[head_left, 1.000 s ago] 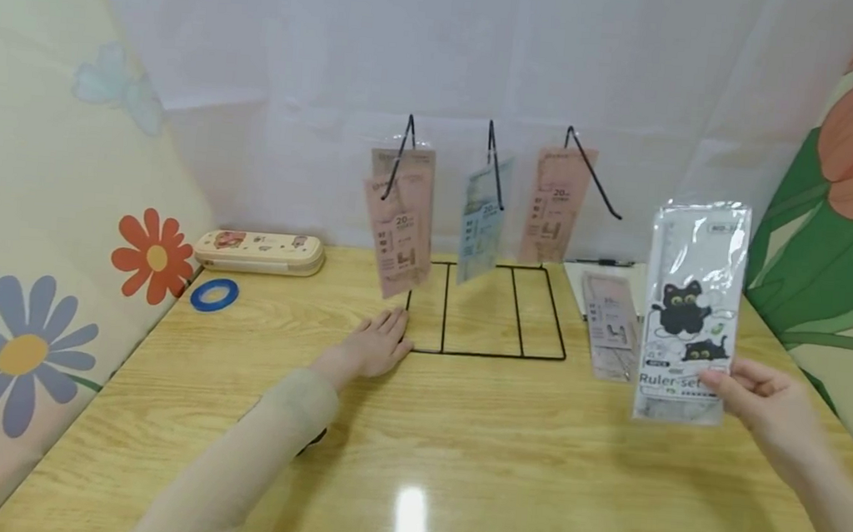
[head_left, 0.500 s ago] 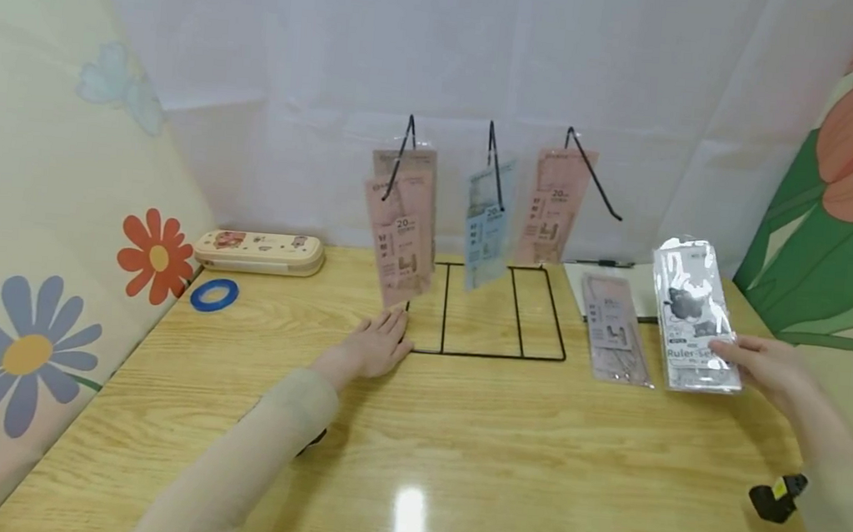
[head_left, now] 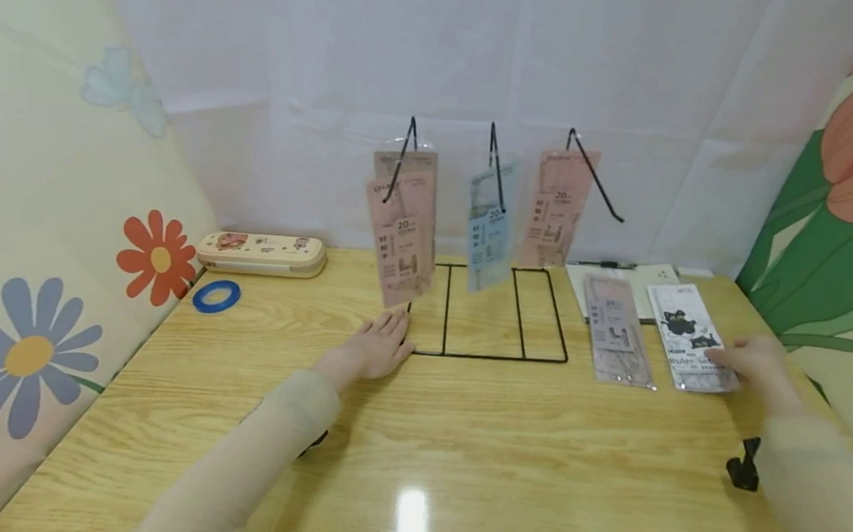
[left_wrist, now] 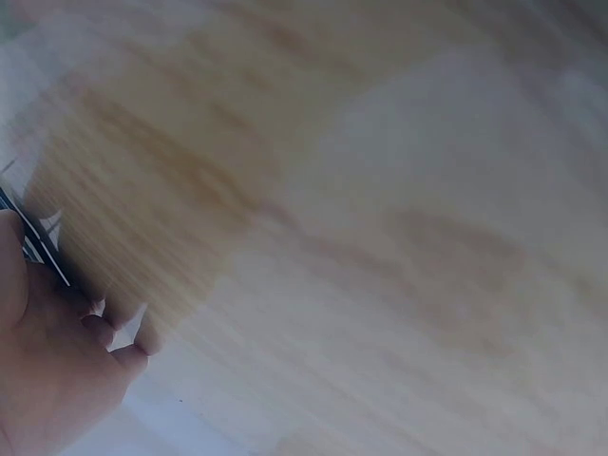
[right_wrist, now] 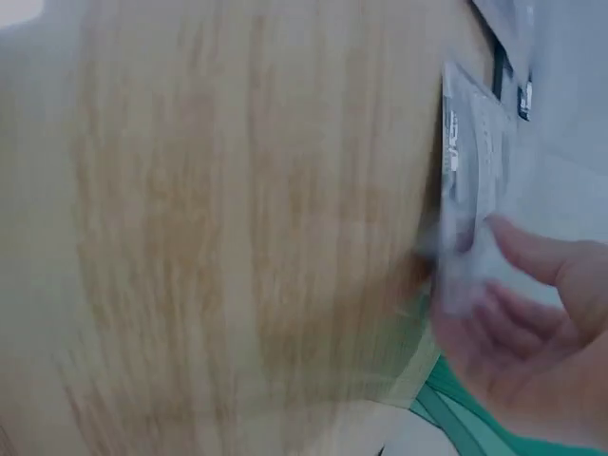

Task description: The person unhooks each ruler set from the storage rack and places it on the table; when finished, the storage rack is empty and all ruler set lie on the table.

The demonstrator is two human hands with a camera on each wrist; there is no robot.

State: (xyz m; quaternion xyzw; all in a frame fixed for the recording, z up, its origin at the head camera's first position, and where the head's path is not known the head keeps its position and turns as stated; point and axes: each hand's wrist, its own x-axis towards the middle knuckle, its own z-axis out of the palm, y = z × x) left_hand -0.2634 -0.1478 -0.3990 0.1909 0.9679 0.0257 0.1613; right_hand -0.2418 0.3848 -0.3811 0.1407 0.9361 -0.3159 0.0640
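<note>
A clear packet printed with black cats and "Ruler set" [head_left: 692,333] lies low over the table's right side in the head view. My right hand [head_left: 757,367] pinches its lower right corner. The right wrist view has the thumb on one face of the packet [right_wrist: 475,161] and the fingers behind it. My left hand [head_left: 375,350] rests with fairly straight fingers at the left edge of a black wire rack [head_left: 490,358]. Pink packets [head_left: 402,239] hang on its left hook, a blue one [head_left: 491,229] in the middle, and a pink one [head_left: 557,209] on the right.
Left of the ruler set lies a pinkish packet [head_left: 620,335], partly over a white clipboard [head_left: 651,275] with a black clip. A cream pencil case [head_left: 262,255] and a blue tape ring [head_left: 217,296] are at the back left. White cloth [head_left: 321,82] rises behind.
My right hand has lowered the ruler set from upright in the air down to the tabletop, beside the pinkish packet. The left hand has stayed at the rack.
</note>
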